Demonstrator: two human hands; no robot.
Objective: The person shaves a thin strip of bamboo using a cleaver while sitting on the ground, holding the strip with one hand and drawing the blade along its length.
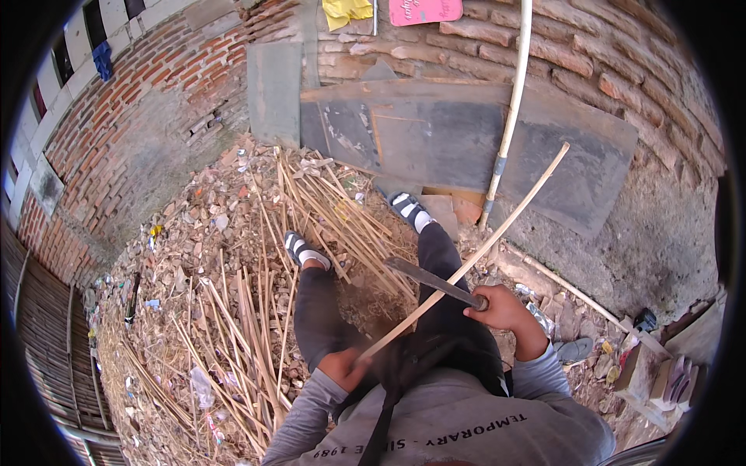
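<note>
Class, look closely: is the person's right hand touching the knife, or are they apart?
Touching: the head view shows the right hand closed around one end of the knife.

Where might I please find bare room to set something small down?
Mainly the small dirt patch between the trouser legs, bordered ahead by bamboo strips. It is crowded left of the legs, where more strips lie over rubble, and above the right leg, where machete and held strip cross.
</note>
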